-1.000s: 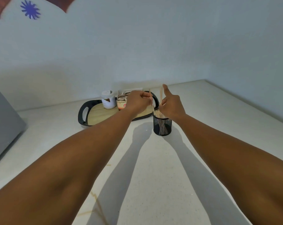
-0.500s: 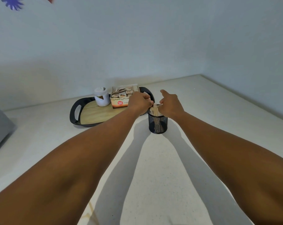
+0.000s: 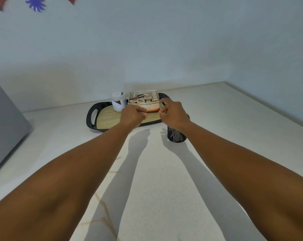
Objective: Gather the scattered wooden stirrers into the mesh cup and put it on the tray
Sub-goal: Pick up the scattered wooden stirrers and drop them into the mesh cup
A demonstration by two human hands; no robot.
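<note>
Both hands off cup since earlier — left hand fisted | right hand curled over mesh cup

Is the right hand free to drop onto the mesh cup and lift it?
Probably yes. The right hand hovers directly above the mesh cup, with nothing between them, though its fingers look curled, perhaps around a stirrer.

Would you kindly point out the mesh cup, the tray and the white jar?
mesh cup [image 3: 176, 135], head view, lower wall.
tray [image 3: 92, 113], head view, left handle.
white jar [image 3: 119, 103], head view, front side.
</note>
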